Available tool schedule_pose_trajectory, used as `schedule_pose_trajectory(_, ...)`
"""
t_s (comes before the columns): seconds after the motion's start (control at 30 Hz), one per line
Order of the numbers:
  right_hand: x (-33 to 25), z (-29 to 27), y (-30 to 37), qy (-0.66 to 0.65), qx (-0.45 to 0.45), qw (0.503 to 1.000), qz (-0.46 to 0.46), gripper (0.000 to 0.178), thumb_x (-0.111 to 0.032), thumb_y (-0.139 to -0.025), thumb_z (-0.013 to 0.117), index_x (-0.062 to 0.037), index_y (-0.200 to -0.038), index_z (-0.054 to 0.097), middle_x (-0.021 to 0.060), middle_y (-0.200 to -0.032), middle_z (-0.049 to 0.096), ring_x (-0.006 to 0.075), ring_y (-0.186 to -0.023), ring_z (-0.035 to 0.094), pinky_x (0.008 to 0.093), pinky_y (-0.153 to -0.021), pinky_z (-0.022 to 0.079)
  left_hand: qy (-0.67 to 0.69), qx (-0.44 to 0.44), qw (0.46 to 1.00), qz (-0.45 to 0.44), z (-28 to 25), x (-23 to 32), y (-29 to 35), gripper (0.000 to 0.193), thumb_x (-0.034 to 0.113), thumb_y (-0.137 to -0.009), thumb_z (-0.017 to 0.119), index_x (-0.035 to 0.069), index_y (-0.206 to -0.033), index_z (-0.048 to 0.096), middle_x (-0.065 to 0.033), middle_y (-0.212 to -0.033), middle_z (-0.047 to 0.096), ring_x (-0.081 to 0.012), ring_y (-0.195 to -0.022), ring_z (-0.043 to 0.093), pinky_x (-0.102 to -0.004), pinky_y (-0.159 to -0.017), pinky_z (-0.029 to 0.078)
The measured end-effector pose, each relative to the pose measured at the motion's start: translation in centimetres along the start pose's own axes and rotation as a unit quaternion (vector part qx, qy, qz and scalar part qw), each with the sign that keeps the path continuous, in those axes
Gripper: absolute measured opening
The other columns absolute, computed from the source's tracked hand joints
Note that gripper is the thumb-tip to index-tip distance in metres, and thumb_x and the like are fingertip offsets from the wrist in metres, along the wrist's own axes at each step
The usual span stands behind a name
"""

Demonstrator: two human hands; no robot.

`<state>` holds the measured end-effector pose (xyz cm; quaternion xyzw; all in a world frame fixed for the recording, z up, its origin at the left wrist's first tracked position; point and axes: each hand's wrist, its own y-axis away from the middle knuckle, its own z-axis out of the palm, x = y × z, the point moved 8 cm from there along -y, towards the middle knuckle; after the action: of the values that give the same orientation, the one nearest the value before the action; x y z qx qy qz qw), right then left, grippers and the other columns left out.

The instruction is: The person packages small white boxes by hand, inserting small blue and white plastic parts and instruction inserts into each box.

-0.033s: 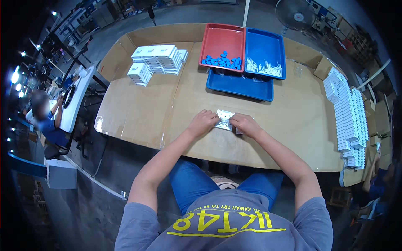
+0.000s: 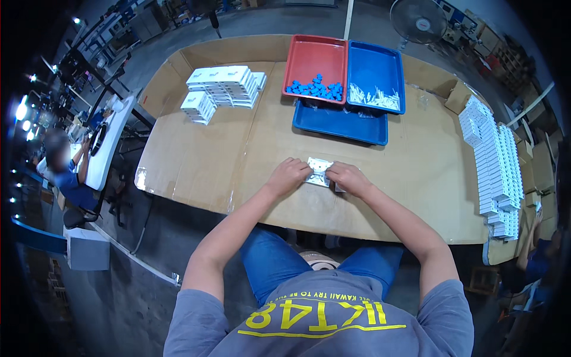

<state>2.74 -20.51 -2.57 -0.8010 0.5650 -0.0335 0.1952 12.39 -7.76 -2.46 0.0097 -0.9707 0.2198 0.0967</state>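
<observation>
Between my hands, on the cardboard-covered table, is a white square plastic plate (image 2: 320,169) with molded details on its upper face. My left hand (image 2: 290,176) has its curled fingers on the plate's left edge. At the opposite edge, my right hand (image 2: 350,178) pinches the plate with bent fingers. The fingertips partly cover both sides, so whether a small part sits under them cannot be seen. A small pale piece shows by the right fingers, too unclear to name.
Beyond my hands stand a red tray (image 2: 315,53) with blue pieces, a blue tray (image 2: 376,65) with white pieces and a lower blue tray (image 2: 339,126). White stacks (image 2: 220,86) stand far left, taller white stacks (image 2: 496,166) at right. A person (image 2: 74,178) sits at another table.
</observation>
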Motion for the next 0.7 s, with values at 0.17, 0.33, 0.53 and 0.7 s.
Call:
schedule_pose_trajectory(0.17, -0.1, 0.3, -0.1, 0.010, -0.019, 1.000, -0.010, 0.020, -0.005, -0.081, 0.067, -0.0049, -0.101, 0.072, 0.0089, -0.098, 0.069, 0.0300, -0.099, 0.067, 0.0409, -0.092, 0.057, -0.028, -0.004, 0.999, 0.020, 0.3, 0.2, 0.1, 0.020, 0.013, -0.081, 0.075, 0.013, -0.101, 0.072, -0.0029, -0.101, 0.071, -0.0239, -0.097, 0.067, -0.0379, -0.087, 0.053)
schedule_pose_trajectory(0.33, -0.8, -0.2, -0.3, -0.048, -0.007, 0.998, 0.041, 0.020, -0.006, -0.082, 0.068, -0.0026, -0.101, 0.073, 0.0114, -0.102, 0.068, 0.0315, -0.103, 0.065, 0.0417, -0.099, 0.055, 0.059, 0.002, 0.998, -0.004, -0.2, 0.0, 0.7, 0.028, 0.018, -0.083, 0.074, 0.006, -0.109, 0.072, -0.0095, -0.112, 0.068, -0.0274, -0.105, 0.066, -0.0411, -0.091, 0.054)
schedule_pose_trajectory(0.53, -1.4, -0.3, -0.9, 0.000, -0.041, 0.997, 0.066, 0.016, -0.009, -0.084, 0.070, -0.0023, -0.097, 0.075, 0.0136, -0.110, 0.067, 0.0318, -0.113, 0.063, 0.0518, -0.118, 0.041, 0.076, -0.012, 0.997, -0.005, -0.7, 0.8, 0.8, 0.035, 0.025, -0.086, 0.074, 0.004, -0.113, 0.069, -0.0120, -0.116, 0.066, -0.0307, -0.106, 0.065, -0.0427, -0.093, 0.054)
schedule_pose_trajectory(0.7, -1.1, 2.0, -1.1, 0.088, -0.180, 0.977, 0.069, 0.017, -0.011, -0.085, 0.069, -0.0055, -0.099, 0.076, 0.0119, -0.114, 0.066, 0.0294, -0.119, 0.062, 0.0567, -0.124, 0.032, 0.065, -0.013, 0.998, -0.017, -0.4, 1.0, 1.0, 0.039, 0.026, -0.086, 0.075, 0.004, -0.117, 0.068, -0.0127, -0.115, 0.066, -0.0312, -0.104, 0.065, -0.0429, -0.092, 0.053)
